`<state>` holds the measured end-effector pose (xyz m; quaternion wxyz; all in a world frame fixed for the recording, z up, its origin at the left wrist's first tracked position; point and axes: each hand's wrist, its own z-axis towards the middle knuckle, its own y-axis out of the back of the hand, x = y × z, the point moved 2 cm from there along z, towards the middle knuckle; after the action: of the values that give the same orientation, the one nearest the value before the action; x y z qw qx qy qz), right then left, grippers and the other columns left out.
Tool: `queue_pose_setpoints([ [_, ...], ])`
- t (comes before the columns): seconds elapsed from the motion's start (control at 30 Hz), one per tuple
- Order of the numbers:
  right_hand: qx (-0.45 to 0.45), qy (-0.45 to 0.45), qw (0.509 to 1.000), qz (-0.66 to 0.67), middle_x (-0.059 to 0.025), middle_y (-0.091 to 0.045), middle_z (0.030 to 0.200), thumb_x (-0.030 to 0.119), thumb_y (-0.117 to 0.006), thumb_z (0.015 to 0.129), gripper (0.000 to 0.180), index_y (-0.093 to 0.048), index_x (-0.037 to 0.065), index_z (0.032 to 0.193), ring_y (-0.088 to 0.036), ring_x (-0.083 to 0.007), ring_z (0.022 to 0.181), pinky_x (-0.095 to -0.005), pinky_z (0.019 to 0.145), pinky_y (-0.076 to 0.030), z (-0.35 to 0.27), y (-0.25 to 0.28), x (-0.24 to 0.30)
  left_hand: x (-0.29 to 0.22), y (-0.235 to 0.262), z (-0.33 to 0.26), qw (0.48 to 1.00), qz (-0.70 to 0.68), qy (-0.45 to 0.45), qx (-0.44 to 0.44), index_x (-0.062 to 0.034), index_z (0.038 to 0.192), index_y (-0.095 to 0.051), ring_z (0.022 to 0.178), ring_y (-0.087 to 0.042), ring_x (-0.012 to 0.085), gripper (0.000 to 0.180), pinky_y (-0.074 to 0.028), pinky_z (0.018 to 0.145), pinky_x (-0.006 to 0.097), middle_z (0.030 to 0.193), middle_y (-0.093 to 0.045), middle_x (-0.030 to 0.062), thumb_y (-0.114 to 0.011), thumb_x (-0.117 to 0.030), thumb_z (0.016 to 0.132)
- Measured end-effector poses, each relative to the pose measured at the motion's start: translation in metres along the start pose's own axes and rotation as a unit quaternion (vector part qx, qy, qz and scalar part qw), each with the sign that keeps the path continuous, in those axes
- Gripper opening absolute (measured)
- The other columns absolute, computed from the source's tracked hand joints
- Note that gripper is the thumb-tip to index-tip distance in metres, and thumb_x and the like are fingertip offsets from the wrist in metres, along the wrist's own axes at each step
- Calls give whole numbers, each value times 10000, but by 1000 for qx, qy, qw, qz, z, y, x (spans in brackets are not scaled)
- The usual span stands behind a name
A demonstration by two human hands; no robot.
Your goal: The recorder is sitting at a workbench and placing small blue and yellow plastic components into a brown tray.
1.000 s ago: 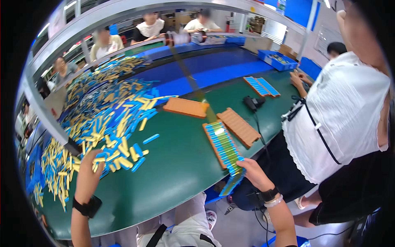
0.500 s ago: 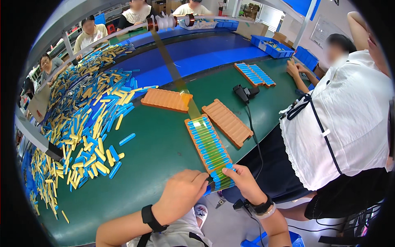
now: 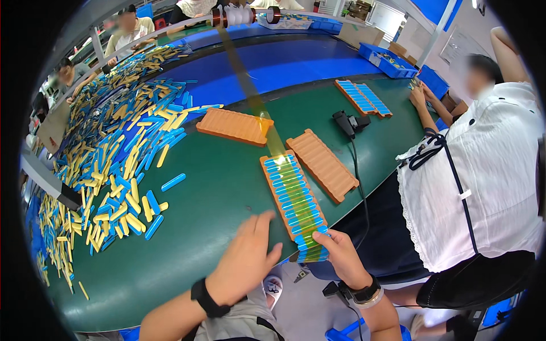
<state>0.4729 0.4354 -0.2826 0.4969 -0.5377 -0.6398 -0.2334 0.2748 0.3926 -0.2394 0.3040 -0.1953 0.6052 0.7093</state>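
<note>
An orange grooved tray [image 3: 277, 199] lies on the green table, filled with a row of slim blue sticks [image 3: 294, 196]. Clear yellowish tape [image 3: 275, 139] runs down over the middle of the row. At the near end, where the taped row hangs past the tray toward the table edge, my right hand [image 3: 342, 258] pinches it, thumb on top. Just left of that end, my left hand [image 3: 243, 258] is off the sticks, its fingers stretched out and the thumb apart, holding nothing.
Empty orange trays [image 3: 233, 126] [image 3: 323, 165] flank the taped one. A pile of blue and yellow sticks [image 3: 122, 193] covers the left side. Tape rolls [image 3: 273, 15] hang on a bar. A black device [image 3: 350, 123] with a cable and a co-worker in white [image 3: 466, 165] are at right.
My left hand has come away from the taped row, moving left, and its fingers have opened. The right hand keeps its pinch. The whole view has shifted slightly.
</note>
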Motion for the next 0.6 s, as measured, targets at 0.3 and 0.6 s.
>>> queue_pose_setpoints([
  [0.3, 0, 22, 1000, 2, -61, -675, 948, 161, -564, 936, 235, -626, -42, 1037, -626, -84, 816, -215, 711, -482, -3, 6, -8, 71, 7, 106, 997, 57, -41, -32, 54, 1311, -398, 1131, -449, 390, 594, -394, 992, 431, 1237, -470, 233, -613, -93, 777],
  [0.6, 31, 17, 999, -29, -34, -666, 956, 179, -546, 953, 237, -629, -29, 1031, -607, -64, 822, -210, 728, -463, 4, 29, 10, 67, 7, 100, 994, 92, -44, 25, 14, 1275, -469, 1123, -447, 366, 556, -390, 1006, 407, 1244, -461, 194, -640, -173, 780],
])
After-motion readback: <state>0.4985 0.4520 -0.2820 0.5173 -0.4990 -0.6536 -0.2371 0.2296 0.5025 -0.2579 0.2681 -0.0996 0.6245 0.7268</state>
